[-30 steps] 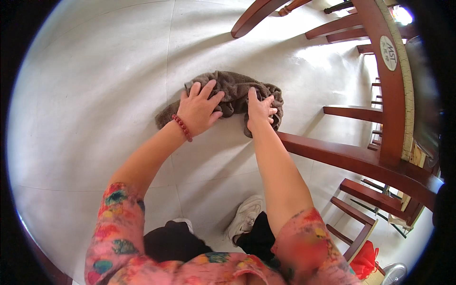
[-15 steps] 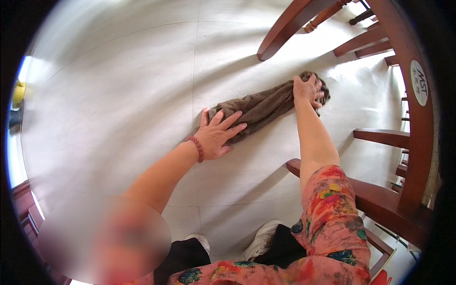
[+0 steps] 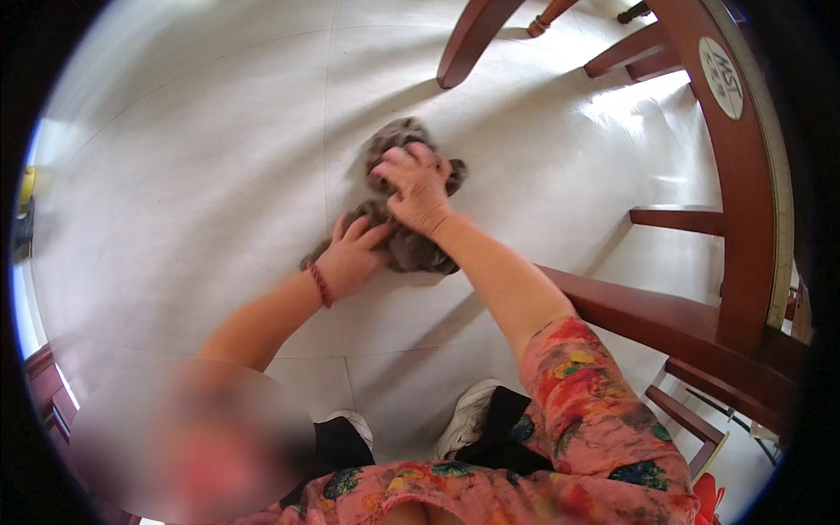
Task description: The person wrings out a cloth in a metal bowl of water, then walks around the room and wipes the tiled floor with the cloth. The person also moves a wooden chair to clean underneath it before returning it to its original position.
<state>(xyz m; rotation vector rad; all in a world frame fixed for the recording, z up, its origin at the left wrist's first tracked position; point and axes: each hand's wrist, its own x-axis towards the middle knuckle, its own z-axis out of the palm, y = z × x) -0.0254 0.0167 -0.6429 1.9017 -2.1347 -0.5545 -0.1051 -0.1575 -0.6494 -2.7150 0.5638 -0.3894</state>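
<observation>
A grey-brown cloth (image 3: pixel 395 144) lies bunched on the pale tiled floor (image 3: pixel 201 175). My right hand (image 3: pixel 418 185) presses down on its middle, fingers spread over the folds. Beside it, my left hand (image 3: pixel 346 259), with a red bead bracelet at the wrist, rests on the near left end of the cloth, fingers apart and flat against it. Both forearms reach in from below, in flowered pink sleeves.
Dark red wooden chair legs and rungs (image 3: pixel 674 315) curve along the right side, with another leg (image 3: pixel 468 39) at the top. My white shoes (image 3: pixel 468 420) stand on the floor below my arms. A blurred patch covers the lower left.
The cloth, stretched out long half a second ago, is now bunched together. My right hand has pulled back from the far right end toward my left hand.
</observation>
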